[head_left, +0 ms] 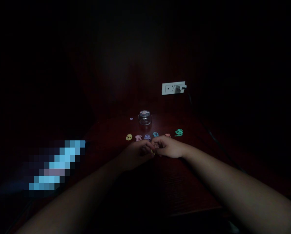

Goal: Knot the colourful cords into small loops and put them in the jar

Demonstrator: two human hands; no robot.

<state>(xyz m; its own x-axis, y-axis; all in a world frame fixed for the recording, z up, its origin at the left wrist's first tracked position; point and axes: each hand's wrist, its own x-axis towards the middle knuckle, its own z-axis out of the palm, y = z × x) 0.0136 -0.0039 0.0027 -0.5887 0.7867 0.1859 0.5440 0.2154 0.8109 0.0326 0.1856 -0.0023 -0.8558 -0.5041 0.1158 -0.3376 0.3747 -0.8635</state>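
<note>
My left hand [137, 154] and my right hand [169, 147] meet over the dark red table, fingertips together. Between them shows a bit of a small yellow band [153, 151], mostly covered by the fingers. Just beyond the hands, little piles of elastic hair ties lie in a row: yellow [129, 137], pink [138, 138], purple [147, 137], blue [155, 134] and orange [168, 135]. My right hand partly hides the orange pile. Farther right lies a green pile [179, 132] with a loose end.
A clear lidded jar [145, 118] stands behind the row, a single pale hair tie [131, 119] to its left. On the back wall is a white socket [168, 88] with a plug [181, 87] and a cable. At left glows a blurred-out screen [62, 164]. The surroundings are very dark.
</note>
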